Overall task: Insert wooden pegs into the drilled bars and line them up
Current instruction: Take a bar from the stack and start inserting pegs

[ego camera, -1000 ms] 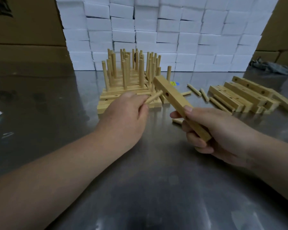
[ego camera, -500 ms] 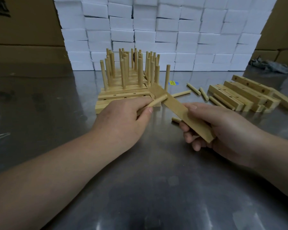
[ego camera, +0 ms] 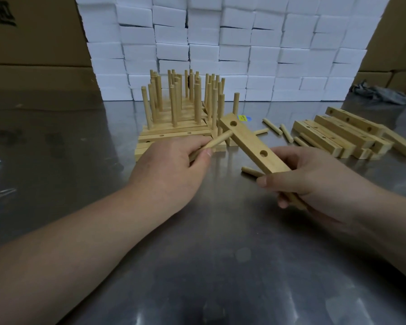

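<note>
Right hand [ego camera: 314,184] grips the near end of the drilled bar [ego camera: 249,141], which angles up and away over the table [ego camera: 197,266], while left hand [ego camera: 171,170] pinches a peg [ego camera: 217,143] whose tip touches the bar's left side near its far hole.

1. Left hand [ego camera: 174,170], mid-frame, knuckles up, pinches a short pale wooden peg [ego camera: 218,143]; forearm enters from lower left.
2. Right hand [ego camera: 314,181], centre right, fingers curled round a pale drilled wooden bar [ego camera: 251,144] at its near end; forearm enters from right edge.
</note>
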